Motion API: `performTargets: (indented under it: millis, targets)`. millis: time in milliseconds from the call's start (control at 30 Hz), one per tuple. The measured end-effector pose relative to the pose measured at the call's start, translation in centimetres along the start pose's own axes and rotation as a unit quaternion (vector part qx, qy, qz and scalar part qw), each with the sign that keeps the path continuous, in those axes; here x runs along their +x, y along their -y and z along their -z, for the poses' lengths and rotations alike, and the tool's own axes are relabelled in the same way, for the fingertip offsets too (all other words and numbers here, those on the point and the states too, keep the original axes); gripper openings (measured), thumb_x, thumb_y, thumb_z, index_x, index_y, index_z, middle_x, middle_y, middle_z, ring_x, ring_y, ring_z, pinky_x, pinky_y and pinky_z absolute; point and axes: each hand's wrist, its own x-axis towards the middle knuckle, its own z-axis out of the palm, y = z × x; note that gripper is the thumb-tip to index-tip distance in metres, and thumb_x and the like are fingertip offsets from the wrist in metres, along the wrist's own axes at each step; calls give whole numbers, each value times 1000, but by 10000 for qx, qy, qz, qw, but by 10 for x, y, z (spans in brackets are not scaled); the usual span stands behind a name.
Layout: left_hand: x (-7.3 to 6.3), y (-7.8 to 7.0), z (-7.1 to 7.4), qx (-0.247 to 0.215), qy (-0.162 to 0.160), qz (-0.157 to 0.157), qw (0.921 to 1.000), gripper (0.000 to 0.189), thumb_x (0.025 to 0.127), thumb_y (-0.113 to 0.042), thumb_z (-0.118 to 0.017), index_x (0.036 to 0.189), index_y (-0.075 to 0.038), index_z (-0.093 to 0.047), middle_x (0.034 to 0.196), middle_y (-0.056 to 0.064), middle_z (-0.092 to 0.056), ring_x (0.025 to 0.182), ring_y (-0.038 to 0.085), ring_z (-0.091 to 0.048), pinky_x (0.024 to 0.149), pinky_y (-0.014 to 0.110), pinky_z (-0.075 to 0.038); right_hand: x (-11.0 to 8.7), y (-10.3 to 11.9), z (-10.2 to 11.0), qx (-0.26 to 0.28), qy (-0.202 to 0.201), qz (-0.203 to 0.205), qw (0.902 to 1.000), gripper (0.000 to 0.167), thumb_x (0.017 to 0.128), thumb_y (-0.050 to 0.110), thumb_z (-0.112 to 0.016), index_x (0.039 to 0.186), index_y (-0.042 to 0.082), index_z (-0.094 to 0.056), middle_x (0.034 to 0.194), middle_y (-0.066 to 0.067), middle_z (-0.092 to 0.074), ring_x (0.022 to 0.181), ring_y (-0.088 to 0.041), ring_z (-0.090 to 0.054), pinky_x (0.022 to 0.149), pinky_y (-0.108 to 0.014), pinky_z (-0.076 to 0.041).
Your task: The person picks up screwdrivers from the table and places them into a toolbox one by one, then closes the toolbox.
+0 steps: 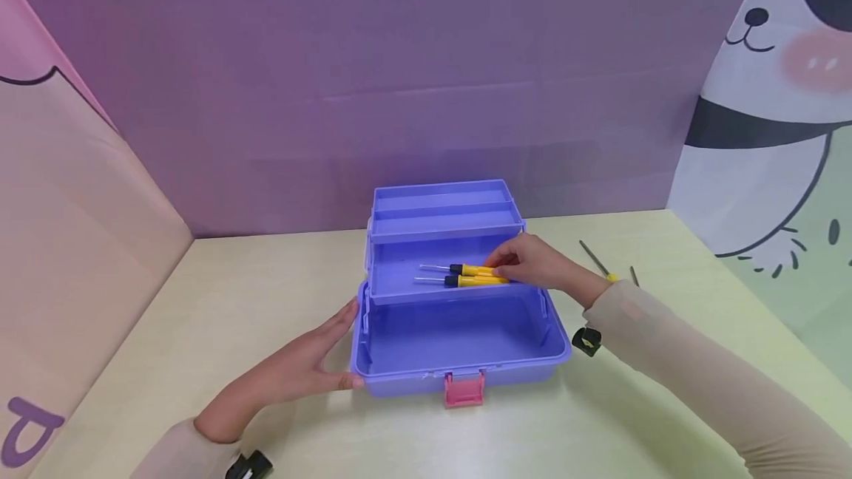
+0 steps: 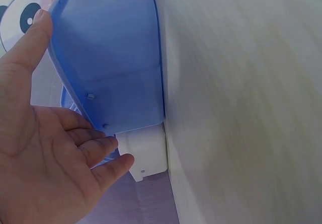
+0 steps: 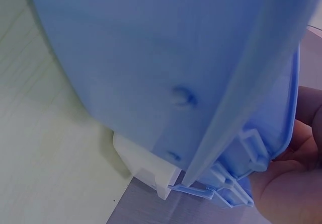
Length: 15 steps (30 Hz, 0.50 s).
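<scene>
A purple toolbox (image 1: 466, 384) stands open, its two stepped trays raised behind the deep bottom compartment. Two screwdrivers with yellow handles and black collars lie side by side in the lower tray (image 1: 393, 272). My right hand (image 1: 532, 261) reaches into that tray and pinches the handle end of the farther screwdriver (image 1: 471, 270); the nearer screwdriver (image 1: 475, 282) lies just beside its fingers. Against the toolbox's left side rests my left hand (image 1: 299, 364), fingers spread, thumb at the front corner. In the right wrist view the toolbox wall hides most of the right hand (image 3: 289, 183).
Right of the toolbox, a screwdriver (image 1: 597, 259) with a long metal shaft lies on the table (image 1: 279, 279), its yellow handle partly behind my forearm. Another metal shaft (image 1: 634, 276) shows beside it. A pink latch (image 1: 464, 390) hangs at the toolbox front. A purple backdrop (image 1: 426, 94) stands behind.
</scene>
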Motion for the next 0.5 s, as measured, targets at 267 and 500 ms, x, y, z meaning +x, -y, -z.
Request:
performTargets:
  millis: [267,500]
  targets:
    - [0,0,0,-14,18,5,10000,103,80,-42,-72,151,-3,-9,157,16,-10,138,40,-21,103,57,-32,-3,0,-3,24,-88,6,10000,20,89,4,-62,107,-3,-69,100,-12,-70,86,-20,-65,78,-32,-56]
    - [0,0,0,-27,-15,32,10000,102,80,-43,-72,150,-1,-11,156,17,-10,138,40,-20,104,56,-31,-7,2,-2,201,-443,85,9988,21,90,2,-59,107,-7,-67,101,-16,-69,88,-23,-64,79,-34,-55]
